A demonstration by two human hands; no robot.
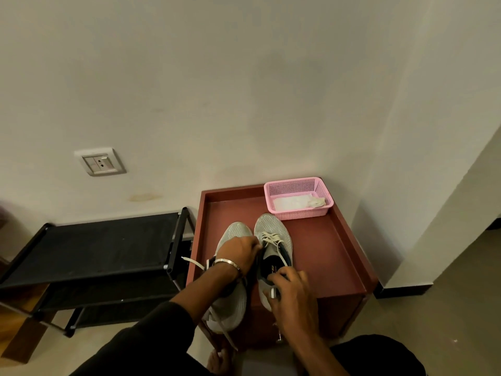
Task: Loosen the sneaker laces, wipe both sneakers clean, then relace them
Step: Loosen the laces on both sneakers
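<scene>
Two sneakers (pixel 273 240) stand side by side on the bench (pixel 325 253); a basket (pixel 298 210) sits in its far right corner, a rack (pixel 108 248) left of the bench.

We saw 2 grey sneakers (pixel 273 234) side by side on a red tray table (pixel 325 251). Left hand (pixel 238 249) pinched the laces (pixel 271 238) of the right shoe, right hand (pixel 291 291) held its heel. Pink basket (pixel 298 196) sat behind w/ white cloth (pixel 291 203) inside.

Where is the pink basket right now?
In the head view, the pink basket sits at the far right corner of the red-brown table, just beyond the toe of the right-hand sneaker, holding white cloths.
</scene>
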